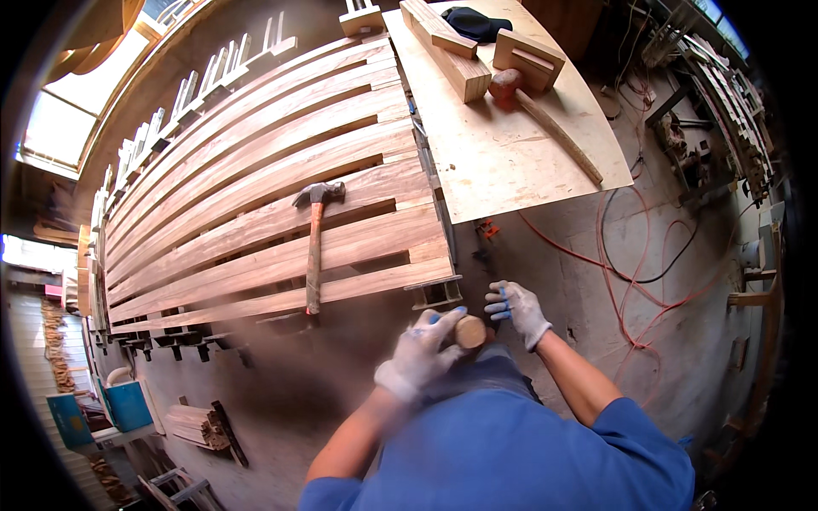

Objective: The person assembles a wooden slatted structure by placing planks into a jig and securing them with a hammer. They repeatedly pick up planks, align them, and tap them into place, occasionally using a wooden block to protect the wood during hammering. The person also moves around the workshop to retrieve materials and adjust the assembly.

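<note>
My left hand [419, 353], in a white glove with blue fingertips, is closed around a round-ended wooden piece [469, 332]. Its pale circular end faces up, and the rest is hidden by the hand and my body. To its right, my right hand [518, 312] wears a matching glove. Its fingers are loosely bent and apart, with nothing visible in them. Both hands are just off the near right corner of a slatted wooden panel [256, 251]. On that panel lies a claw hammer [314, 247], its head pointing away from me.
A plywood sheet [477, 162] beside the panel carries wooden blocks [447, 51], a red-headed mallet [554, 132] and a dark cap [477, 25]. Red hoses [626, 281] trail over the floor at right. Clamp bars [183, 98] line the panel's far side. Stacked wood strips [198, 426] lie lower left.
</note>
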`<action>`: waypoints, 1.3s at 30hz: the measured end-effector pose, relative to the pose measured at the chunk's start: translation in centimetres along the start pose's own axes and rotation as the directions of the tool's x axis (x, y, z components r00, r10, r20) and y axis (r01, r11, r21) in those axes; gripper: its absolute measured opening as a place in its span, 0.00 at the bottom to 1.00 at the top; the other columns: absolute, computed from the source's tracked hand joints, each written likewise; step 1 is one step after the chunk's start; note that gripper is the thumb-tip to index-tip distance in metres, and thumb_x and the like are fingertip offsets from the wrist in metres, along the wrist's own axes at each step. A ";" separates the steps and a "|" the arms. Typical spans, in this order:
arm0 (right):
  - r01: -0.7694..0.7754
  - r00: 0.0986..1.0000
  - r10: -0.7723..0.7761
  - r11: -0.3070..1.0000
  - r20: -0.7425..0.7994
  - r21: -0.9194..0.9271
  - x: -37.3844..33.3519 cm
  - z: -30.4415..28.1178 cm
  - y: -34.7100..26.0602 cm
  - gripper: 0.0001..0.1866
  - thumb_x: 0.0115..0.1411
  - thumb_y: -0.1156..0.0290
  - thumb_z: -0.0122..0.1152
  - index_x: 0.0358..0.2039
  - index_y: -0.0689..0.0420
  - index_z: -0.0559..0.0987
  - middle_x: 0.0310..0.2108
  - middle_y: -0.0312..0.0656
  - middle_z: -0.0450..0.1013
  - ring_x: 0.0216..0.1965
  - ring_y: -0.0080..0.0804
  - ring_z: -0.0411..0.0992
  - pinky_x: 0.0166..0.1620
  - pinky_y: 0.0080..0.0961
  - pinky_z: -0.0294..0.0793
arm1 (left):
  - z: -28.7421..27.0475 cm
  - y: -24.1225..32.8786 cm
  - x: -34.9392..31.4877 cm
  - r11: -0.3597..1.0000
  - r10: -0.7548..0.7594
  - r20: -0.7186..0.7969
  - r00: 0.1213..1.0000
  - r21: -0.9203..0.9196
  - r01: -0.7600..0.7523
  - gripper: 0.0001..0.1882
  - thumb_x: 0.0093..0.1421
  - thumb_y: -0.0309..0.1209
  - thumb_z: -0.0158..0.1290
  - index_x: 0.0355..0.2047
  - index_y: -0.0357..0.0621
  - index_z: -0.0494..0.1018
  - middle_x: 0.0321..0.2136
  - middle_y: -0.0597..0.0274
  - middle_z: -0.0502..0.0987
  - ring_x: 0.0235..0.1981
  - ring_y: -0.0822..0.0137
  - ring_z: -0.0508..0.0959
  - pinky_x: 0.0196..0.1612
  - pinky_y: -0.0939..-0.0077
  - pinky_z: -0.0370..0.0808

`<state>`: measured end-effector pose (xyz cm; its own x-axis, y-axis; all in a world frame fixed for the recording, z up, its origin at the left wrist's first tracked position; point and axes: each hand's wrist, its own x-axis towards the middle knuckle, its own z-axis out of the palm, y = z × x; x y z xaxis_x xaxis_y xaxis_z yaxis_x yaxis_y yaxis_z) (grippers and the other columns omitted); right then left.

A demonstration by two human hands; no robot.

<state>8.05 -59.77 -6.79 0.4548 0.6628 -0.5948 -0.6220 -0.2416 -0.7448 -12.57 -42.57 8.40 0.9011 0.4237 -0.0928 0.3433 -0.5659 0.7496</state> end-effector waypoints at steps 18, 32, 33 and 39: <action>-0.088 0.948 -0.239 0.440 -0.211 -0.894 3.5 -2.9 5.3 0.33 0.78 0.47 0.47 0.74 0.54 0.66 0.59 0.63 0.77 0.60 0.64 0.75 0.65 0.52 0.72 | -0.7 -9.5 -4.1 0.910 -0.115 -0.525 0.843 0.285 0.301 0.33 0.56 0.40 0.74 0.59 0.41 0.78 0.57 0.42 0.78 0.57 0.42 0.79 0.63 0.49 0.75; -0.275 0.960 0.280 0.935 -0.008 -0.223 2.7 -0.9 5.7 0.30 0.76 0.41 0.54 0.53 0.57 0.82 0.44 0.44 0.83 0.44 0.34 0.83 0.50 0.37 0.83 | 5.0 0.6 2.4 0.966 0.218 -0.066 0.974 -0.124 -0.225 0.47 0.54 0.29 0.72 0.72 0.38 0.64 0.67 0.41 0.73 0.71 0.41 0.70 0.75 0.49 0.65; -0.197 0.980 0.195 0.975 -0.032 -0.099 1.3 -1.1 4.0 0.29 0.78 0.41 0.52 0.53 0.56 0.82 0.46 0.43 0.83 0.46 0.33 0.83 0.52 0.33 0.83 | 7.2 0.3 3.7 0.956 0.256 -0.048 0.965 -0.133 -0.261 0.48 0.53 0.29 0.72 0.73 0.39 0.63 0.67 0.41 0.72 0.72 0.40 0.68 0.76 0.46 0.63; 0.286 0.948 -0.316 0.898 -0.037 -0.335 -4.4 -2.7 -2.7 0.27 0.80 0.47 0.51 0.60 0.58 0.80 0.51 0.44 0.83 0.51 0.34 0.82 0.56 0.33 0.82 | 16.3 -2.9 7.5 0.944 0.273 0.114 0.955 0.159 -0.289 0.49 0.55 0.31 0.68 0.75 0.37 0.59 0.70 0.39 0.67 0.73 0.41 0.65 0.78 0.43 0.56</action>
<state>9.46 -63.99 -2.94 0.6509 0.6787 -0.3401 -0.2150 -0.2648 -0.9400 -2.48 -49.25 -5.12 0.9846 0.1698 0.0413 0.1062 -0.7691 0.6303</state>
